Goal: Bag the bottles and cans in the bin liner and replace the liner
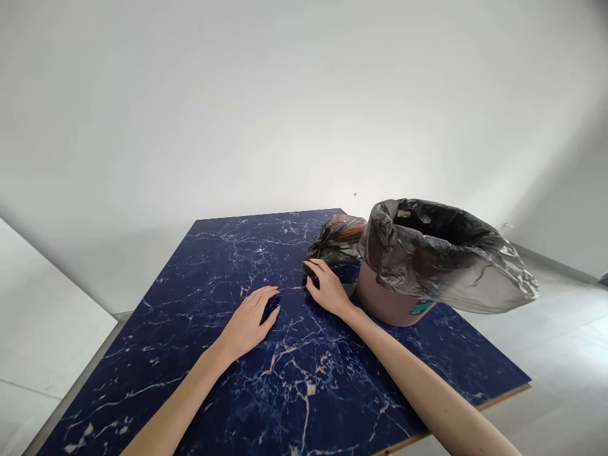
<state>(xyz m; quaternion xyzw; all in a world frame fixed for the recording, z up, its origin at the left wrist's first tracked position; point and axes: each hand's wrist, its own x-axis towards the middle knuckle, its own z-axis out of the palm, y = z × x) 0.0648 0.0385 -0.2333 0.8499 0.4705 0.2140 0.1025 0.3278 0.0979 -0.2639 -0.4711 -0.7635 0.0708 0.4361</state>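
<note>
My left hand (pixel 251 321) rests palm down on the blue marbled tabletop (pixel 228 253), with its fingers stretched and the thumb apart. Nothing is in it. Farther right, my right hand (pixel 329 290) has its fingers and thumb around the near left end of a dark, see-through plastic bag (pixel 336 240). The bag lies bunched up, and something brownish shows through it. Just right of that hand stands a pinkish-brown trash bin (pixel 384 294) with a black liner (pixel 418 263) folded loosely over its rim.
A white wall (pixel 266 114) rises behind the table. The liner's loose edge hangs out past the bin on the right. The table's wooden edge (pixel 503 396) shows at the lower right, with pale floor (pixel 560 354) beyond. A white panel (pixel 47 316) stands at the left.
</note>
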